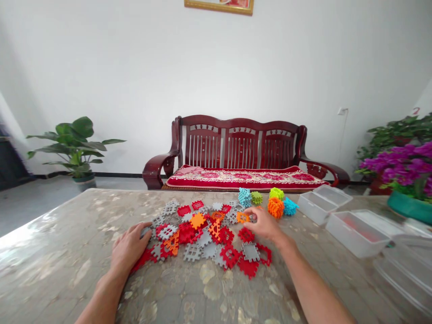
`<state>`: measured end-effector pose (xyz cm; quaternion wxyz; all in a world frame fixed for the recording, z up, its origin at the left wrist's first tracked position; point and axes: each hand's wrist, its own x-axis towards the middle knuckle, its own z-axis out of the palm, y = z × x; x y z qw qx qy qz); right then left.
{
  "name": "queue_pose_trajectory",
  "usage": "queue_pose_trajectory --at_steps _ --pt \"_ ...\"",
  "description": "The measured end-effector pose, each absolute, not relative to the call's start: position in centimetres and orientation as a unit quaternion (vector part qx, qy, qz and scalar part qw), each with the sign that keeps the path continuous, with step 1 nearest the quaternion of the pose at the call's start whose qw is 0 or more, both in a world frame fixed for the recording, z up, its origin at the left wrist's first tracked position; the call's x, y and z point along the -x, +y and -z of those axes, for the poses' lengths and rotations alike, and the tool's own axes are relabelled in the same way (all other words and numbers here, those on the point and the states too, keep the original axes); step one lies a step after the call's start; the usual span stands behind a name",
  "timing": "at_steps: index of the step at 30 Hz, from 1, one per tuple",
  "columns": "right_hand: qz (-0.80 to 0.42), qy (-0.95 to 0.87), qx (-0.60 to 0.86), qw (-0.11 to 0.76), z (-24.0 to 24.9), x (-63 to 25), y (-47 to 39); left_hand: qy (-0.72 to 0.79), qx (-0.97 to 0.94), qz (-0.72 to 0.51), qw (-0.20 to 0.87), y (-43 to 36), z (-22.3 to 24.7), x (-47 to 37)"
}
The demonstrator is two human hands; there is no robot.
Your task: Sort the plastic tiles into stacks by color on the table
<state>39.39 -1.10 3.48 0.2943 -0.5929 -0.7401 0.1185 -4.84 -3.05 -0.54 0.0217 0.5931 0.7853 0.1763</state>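
Orange piece is pinched by the right hand, fingers nearly closed, just left of the knuckles at the pile's right side. Left hand is way over left, grip can't be told tbh.

Beyond the fingers rises a white wall, with a gold-framed picture cut off overhead. In front of it stands a dark red wooden sofa topped by a patterned cushion. Far left of the fingers, a potted plant stands on the grey floor; to their right are purple flowers and, farther back, a wall socket. Bright light glares off the bench's left edge.
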Motion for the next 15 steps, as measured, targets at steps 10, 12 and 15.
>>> queue_pose_trajectory --at_steps 10,12,15 --pt "0.057 -0.513 0.810 0.278 -6.7 -47.4 1.4 0.783 -0.595 -0.180 0.017 -2.8 1.0 5.3" --pt "0.075 -0.512 0.816 0.259 -6.8 -48.1 1.6 0.782 -0.597 -0.181 0.013 -2.8 1.0 5.3" --pt "0.095 -0.517 0.815 0.245 -6.7 -48.7 2.0 0.783 -0.596 -0.181 0.011 -2.8 1.0 5.3"
